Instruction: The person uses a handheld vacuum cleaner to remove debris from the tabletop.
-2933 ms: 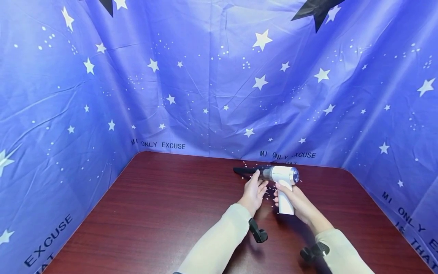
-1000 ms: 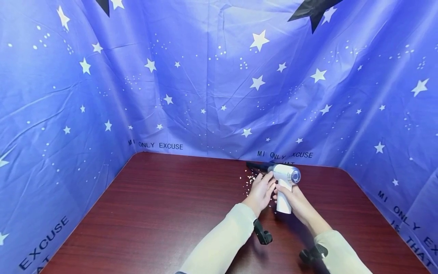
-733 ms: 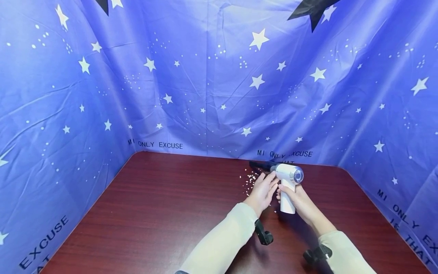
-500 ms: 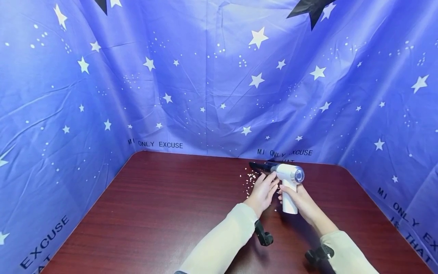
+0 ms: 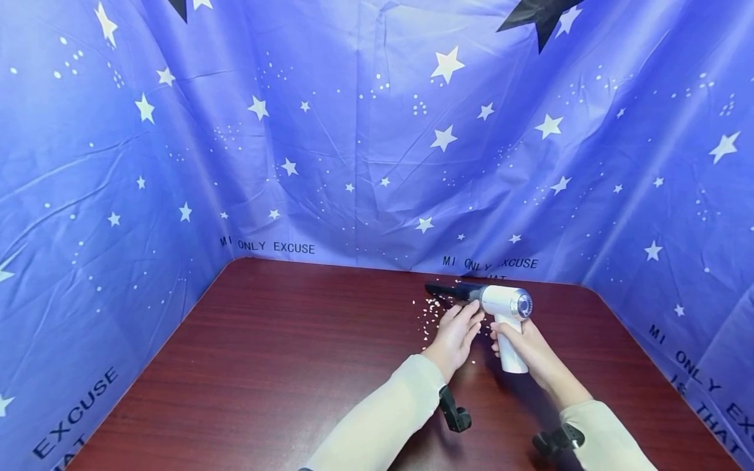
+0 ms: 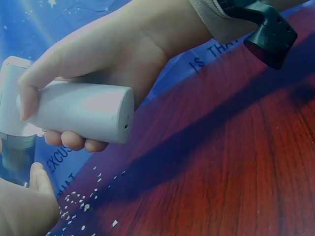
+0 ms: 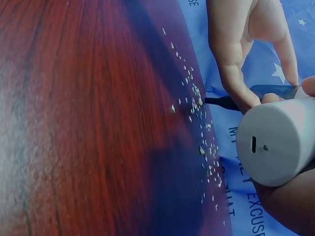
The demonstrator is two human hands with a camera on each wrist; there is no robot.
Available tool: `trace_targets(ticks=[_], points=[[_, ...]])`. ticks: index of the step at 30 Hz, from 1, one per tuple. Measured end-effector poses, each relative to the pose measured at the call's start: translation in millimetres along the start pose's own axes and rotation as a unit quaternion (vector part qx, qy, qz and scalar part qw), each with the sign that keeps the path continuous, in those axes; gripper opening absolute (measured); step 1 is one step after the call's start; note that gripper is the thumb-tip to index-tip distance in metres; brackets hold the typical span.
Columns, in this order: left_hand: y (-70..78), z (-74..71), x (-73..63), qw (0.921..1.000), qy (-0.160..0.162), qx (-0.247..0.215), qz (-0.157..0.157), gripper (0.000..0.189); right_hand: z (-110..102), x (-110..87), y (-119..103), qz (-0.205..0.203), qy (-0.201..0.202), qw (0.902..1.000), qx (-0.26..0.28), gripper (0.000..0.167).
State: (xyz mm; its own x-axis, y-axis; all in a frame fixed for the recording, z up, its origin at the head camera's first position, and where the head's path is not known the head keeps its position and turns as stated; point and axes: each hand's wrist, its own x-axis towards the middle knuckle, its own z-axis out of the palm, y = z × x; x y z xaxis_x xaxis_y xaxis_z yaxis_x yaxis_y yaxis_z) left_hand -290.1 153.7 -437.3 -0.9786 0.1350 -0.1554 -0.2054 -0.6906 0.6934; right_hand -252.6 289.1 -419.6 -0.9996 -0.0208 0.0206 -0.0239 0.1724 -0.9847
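Observation:
My right hand (image 5: 527,343) grips the white handle of a handheld vacuum cleaner (image 5: 511,301), fingers curled round it. Its silver-rimmed back end faces right, and its long black nozzle (image 5: 444,288) points left, low over the back of the table. My left hand (image 5: 455,333) touches the clear dust cup (image 6: 18,158) from the near side, fingers mostly straight. Small white crumbs (image 5: 429,314) lie scattered below the nozzle and beside the left hand. In the right wrist view the nozzle tip overlaps the crumbs, and the handle's end with a small port shows.
The dark red wooden table (image 5: 253,360) runs back to a blue star-printed cloth (image 5: 330,163) that hangs behind and at both sides. Black wrist cameras (image 5: 455,411) sit on both cream sleeves (image 5: 383,412).
The vacuum cleaner has shifted right and slightly toward me in the last second. Over nearly three seconds, both hands have moved right, and more crumbs show left of the left hand.

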Motion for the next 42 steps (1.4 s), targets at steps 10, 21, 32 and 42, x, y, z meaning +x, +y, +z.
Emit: trace_targets(ticks=[10, 21, 32, 42], points=[[-1.3, -2.8, -3.5, 0.9999, 0.002, -0.001, -0.016, 0.017, -8, -4.9, -1, 0.012, -0.003, 0.9999, -0.008, 0.013], [-4.2, -0.7, -6.2, 0.9997, -0.009, -0.001, -0.021, 0.021, -17, -8.0, -3, 0.007, -0.023, 0.9997, -0.009, 0.013], [-8.7, 15.0, -8.3, 0.9999, -0.011, -0.006, -0.007, 0.029, -25, -9.2, -3, 0.006, 0.013, 0.9995, -0.029, 0.015], [-10.7, 26.6, -9.2, 0.9998, -0.013, -0.010, -0.014, 0.069, -28, -10.0, -4, -0.014, 0.020, 0.9990, -0.037, 0.011]])
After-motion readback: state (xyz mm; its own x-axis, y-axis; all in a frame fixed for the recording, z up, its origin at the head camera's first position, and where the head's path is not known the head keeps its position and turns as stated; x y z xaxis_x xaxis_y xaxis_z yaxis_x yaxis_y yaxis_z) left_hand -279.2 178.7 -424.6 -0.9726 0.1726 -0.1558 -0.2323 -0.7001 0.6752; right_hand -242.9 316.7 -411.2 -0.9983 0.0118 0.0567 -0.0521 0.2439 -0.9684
